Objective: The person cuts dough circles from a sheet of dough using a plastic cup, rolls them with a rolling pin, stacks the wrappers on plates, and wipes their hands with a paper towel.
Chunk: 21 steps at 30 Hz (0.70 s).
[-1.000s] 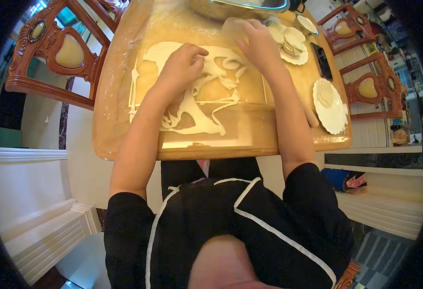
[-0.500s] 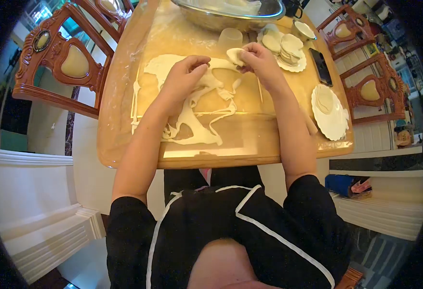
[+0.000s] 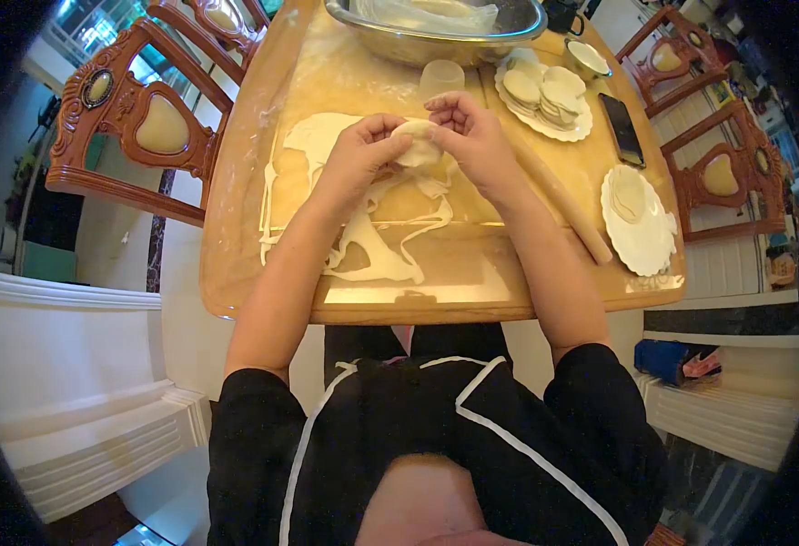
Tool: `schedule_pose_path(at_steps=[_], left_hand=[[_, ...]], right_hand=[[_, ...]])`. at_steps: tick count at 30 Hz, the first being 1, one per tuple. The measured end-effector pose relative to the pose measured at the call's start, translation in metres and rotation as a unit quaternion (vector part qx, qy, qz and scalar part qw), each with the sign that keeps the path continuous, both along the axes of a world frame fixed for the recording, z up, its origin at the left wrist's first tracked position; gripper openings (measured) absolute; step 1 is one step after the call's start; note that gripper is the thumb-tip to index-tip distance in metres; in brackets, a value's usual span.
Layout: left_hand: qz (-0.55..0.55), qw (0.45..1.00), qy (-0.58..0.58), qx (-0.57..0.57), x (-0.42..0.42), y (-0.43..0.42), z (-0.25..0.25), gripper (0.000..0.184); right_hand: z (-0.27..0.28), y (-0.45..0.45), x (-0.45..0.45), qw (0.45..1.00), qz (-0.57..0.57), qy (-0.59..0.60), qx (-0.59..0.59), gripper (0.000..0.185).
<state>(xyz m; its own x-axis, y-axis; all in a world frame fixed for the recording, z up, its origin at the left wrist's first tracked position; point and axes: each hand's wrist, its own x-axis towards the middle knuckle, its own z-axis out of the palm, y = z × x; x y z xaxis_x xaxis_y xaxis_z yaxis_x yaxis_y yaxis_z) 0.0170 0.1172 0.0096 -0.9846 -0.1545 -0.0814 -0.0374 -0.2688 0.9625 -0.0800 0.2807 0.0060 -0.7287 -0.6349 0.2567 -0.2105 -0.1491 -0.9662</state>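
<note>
Between my two hands is a pale round dough wrapper, held up over the table. My left hand pinches its left side, and my right hand grips the right side with thumb and fingers. Below them lies a rolled dough sheet with cut-out gaps and loose strips, partly hidden by my left hand and forearm. Just beyond my hands stands a translucent cup.
A large metal bowl stands at the back. To the right are a plate of stacked dough rounds, a small bowl, a black phone, a rolling pin and a white scalloped plate. Carved chairs flank the table.
My left hand has moved right and taken hold of the dough wrapper, which my right hand held alone before. The wrapper has shifted left and toward me. The view has shifted slightly.
</note>
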Motion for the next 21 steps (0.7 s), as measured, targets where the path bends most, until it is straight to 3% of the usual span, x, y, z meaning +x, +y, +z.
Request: schedule_pose_path(at_steps=[8, 10, 14, 16, 17, 18, 19, 21], left_hand=[[-0.029, 0.997, 0.023, 0.064, -0.005, -0.008, -0.009, 0.018], [-0.022, 0.998, 0.023, 0.055, -0.005, -0.008, -0.01, 0.018], [0.028, 0.999, 0.035, 0.0, -0.003, -0.002, -0.009, 0.024], [0.052, 0.998, 0.03, -0.006, -0.005, -0.003, -0.006, 0.026], [0.015, 0.995, -0.007, 0.098, -0.006, -0.007, -0.006, 0.027], [-0.022, 0.978, -0.045, 0.202, -0.005, -0.008, -0.003, 0.028], [-0.033, 0.965, -0.067, 0.25, -0.002, -0.002, 0.006, 0.027], [-0.024, 0.975, -0.035, 0.217, -0.003, -0.01, -0.011, 0.026]], right_hand=[[0.004, 0.0, 0.005, 0.998, 0.011, -0.039, -0.05, 0.031], [0.007, 0.0, 0.009, 0.993, 0.06, -0.099, 0.025, 0.025], [0.009, 0.0, 0.011, 0.994, 0.032, -0.066, 0.081, 0.017], [0.016, 0.002, 0.012, 0.992, -0.064, 0.025, 0.105, 0.009], [0.014, 0.002, 0.01, 0.992, -0.063, 0.028, 0.105, 0.009], [0.011, 0.0, 0.009, 0.96, -0.099, 0.243, 0.094, 0.01], [0.008, 0.0, 0.01, 0.883, -0.128, 0.445, 0.078, 0.012], [0.007, -0.001, 0.013, 0.87, -0.057, 0.476, 0.119, 0.011]])
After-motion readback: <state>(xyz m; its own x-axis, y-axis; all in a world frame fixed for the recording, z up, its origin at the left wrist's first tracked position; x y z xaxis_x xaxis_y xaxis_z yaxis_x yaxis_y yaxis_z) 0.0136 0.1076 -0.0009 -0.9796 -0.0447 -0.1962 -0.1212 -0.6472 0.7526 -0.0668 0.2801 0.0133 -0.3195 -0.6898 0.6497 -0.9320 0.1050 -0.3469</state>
